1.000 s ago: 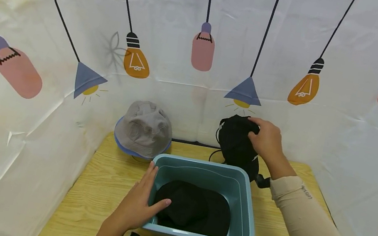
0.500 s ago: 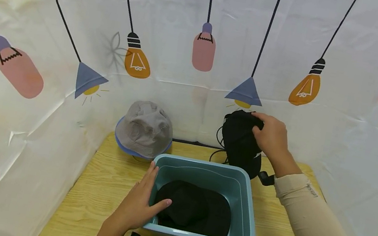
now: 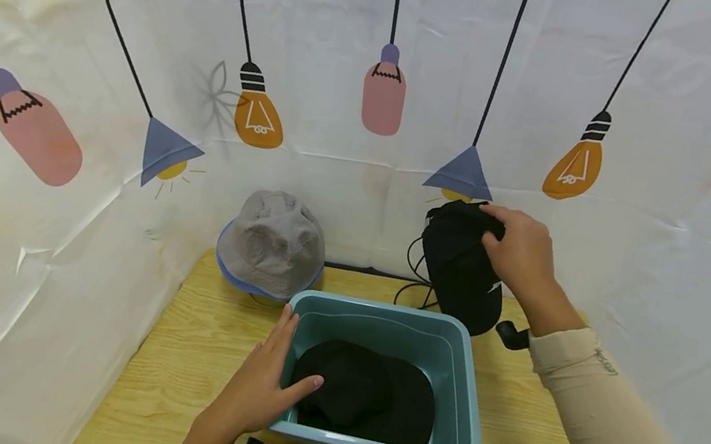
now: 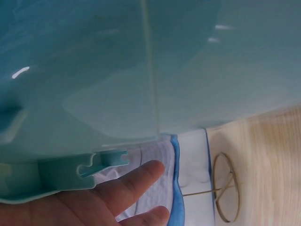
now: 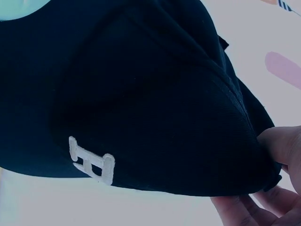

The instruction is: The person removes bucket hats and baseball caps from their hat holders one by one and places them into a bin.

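Note:
My right hand (image 3: pixel 521 253) pinches the crown of a black baseball cap (image 3: pixel 458 264) behind the bin's right back corner. The cap hangs with its brim downward, and a white letter shows on its front in the right wrist view. My left hand (image 3: pixel 259 380) rests at the left rim of a blue-green plastic bin (image 3: pixel 471 433), fingers straight along the wall and thumb reaching over the inside. In the left wrist view, two fingers (image 4: pixel 138 186) stretch out below the bin wall. Inside the bin lies another black cap (image 3: pixel 361 390), brim to the right.
A grey bucket hat (image 3: pixel 276 244) with a blue edge stands at the table's back left. Thin dark cords (image 3: pixel 414 288) curl behind the bin, left of the held cap. The wooden table (image 3: pixel 192 336) meets a white printed backdrop (image 3: pixel 373 201).
My right hand has lifted the black baseball cap slightly up and to the right, and its brim has swung clearer of the bin. My left hand has stayed at the bin's rim.

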The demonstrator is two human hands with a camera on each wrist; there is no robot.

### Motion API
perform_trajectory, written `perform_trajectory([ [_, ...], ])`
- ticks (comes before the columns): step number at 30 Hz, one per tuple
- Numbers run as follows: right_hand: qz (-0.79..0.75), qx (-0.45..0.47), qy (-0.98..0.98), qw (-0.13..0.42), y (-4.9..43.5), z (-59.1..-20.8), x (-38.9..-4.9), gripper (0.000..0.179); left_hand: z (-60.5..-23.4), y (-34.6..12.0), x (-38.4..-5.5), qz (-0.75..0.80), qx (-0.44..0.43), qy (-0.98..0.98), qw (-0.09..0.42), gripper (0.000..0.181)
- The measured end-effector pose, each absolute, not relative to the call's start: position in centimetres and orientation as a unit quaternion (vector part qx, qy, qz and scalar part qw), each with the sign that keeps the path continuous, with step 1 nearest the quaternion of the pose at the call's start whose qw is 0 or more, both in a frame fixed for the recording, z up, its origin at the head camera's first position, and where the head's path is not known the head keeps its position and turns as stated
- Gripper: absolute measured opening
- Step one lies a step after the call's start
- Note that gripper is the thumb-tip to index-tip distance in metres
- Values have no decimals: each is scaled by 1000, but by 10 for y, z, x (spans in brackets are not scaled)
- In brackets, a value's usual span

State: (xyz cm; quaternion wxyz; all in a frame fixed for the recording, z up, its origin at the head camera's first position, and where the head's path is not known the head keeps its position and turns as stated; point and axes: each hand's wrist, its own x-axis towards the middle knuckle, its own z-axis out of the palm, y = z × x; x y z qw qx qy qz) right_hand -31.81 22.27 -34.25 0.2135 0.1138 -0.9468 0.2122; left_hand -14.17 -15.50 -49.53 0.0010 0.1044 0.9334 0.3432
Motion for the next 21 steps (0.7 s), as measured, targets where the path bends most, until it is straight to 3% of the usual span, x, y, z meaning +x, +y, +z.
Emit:
perform_trajectory([
  [9,201,136,-945,221,221,-332,-307,46,-496,-154,-141,341,100,935,3,103],
  [21,189,155,-928,283,230,-315,-302,44,-494,-153,-140,340,97,935,6,103],
])
